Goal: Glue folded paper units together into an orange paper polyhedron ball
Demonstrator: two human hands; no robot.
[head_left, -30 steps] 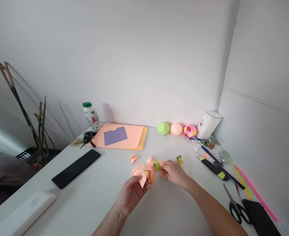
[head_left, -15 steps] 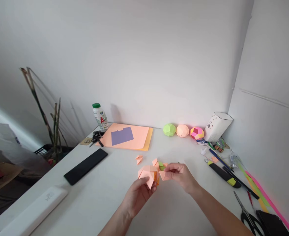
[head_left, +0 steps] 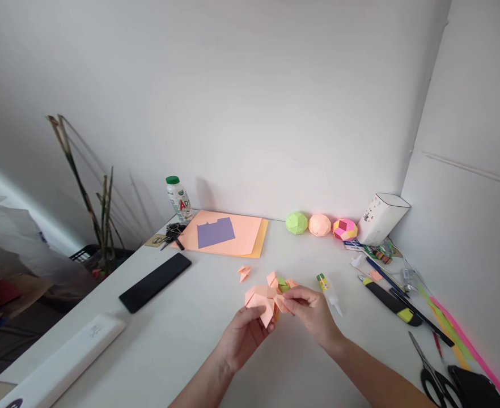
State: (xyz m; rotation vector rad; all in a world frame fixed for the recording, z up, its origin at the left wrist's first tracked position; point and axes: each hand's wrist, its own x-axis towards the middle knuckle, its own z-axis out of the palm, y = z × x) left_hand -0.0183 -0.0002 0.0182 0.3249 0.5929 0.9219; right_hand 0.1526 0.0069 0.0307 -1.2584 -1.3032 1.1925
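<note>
A partly built peach paper polyhedron (head_left: 258,298), with some orange inside, rests in my left hand (head_left: 244,336), thumb on its front face. My right hand (head_left: 314,316) pinches a small folded peach paper piece (head_left: 280,304) against the polyhedron's right side; whether the two are joined I cannot tell. Green and peach folded paper bits (head_left: 283,285) show behind, partly hidden by my hands. One small folded peach piece (head_left: 244,273) lies on the table just beyond. A small glue tube (head_left: 329,293) with a white nozzle lies right of my right hand.
Finished paper balls in green (head_left: 296,223), peach (head_left: 320,225) and pink-yellow (head_left: 344,229) line the wall. Peach sheets (head_left: 250,235), a bottle (head_left: 179,199) and a black slab (head_left: 155,282) lie left. A cutter (head_left: 388,300) and scissors (head_left: 432,374) lie right.
My right hand has brought the small peach piece in against the polyhedron. The view has shifted slightly, and the glue tube now shows beside my right hand.
</note>
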